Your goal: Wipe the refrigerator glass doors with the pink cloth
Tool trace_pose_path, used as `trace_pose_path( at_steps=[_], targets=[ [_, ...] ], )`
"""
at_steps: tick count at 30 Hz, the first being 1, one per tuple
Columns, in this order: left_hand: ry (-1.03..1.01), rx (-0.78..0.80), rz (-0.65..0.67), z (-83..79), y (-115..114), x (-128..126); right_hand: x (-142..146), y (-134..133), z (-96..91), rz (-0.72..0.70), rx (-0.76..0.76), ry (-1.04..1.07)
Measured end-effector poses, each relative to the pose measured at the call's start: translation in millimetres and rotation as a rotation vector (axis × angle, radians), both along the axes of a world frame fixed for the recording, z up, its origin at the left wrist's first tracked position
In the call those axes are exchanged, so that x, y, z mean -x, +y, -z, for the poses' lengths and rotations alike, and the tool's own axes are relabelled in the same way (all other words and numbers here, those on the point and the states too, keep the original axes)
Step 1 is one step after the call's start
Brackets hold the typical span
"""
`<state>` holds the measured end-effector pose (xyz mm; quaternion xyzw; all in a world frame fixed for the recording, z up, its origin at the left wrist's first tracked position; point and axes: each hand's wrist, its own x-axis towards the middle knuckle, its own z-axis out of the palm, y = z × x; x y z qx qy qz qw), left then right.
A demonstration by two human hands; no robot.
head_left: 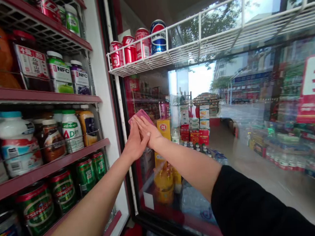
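A pink cloth (pixel 143 115) is pressed against the inside of the fridge's open glass door (pixel 256 132). My left hand (pixel 133 143) reaches up from the lower left, its fingers on the cloth and partly hidden. My right hand (pixel 148 130), on an arm with a black sleeve, lies flat with stretched fingers over my left hand's fingers and the cloth's lower edge. Both hands meet near the door's hinge side, below a white wire door rack (pixel 185 52).
The door rack carries three red cans (pixel 130 49) and a blue cola can (pixel 158 36). To the left, red fridge shelves (pixel 47 170) hold bottles, jars and green cans (pixel 63 191). Through the glass show yellow bottles (pixel 165 181), stacked shop goods and a street.
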<state>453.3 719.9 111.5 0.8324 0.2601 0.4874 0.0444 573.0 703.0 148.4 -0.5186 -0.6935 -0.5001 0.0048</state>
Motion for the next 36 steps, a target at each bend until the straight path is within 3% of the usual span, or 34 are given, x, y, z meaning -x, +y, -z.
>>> trace_pose_path(
  at_steps=[8,14,19,26,30,36],
  targets=[
    [0.040,-0.110,0.056,-7.2,-66.3,-70.8,-74.2,-76.4,-2.1,-0.057,-0.094,0.213],
    [0.116,-0.181,0.197,-13.4,-125.4,-115.7,-137.7,-142.9,5.9,-0.167,-0.235,0.306],
    [0.186,-0.213,0.349,-15.5,-169.1,-145.7,-181.1,-213.9,8.3,-0.102,-0.275,0.288],
    [0.319,-0.340,0.400,-3.1,-216.3,-188.1,-237.2,-310.0,31.9,0.063,-0.320,0.209],
    [0.328,-0.426,0.325,5.2,-222.6,-199.1,-250.6,-322.1,41.5,0.105,-0.292,0.190],
    [0.318,-0.500,0.149,-8.6,-202.8,-173.9,-222.0,-276.0,40.2,0.122,-0.390,0.210]
  ],
)
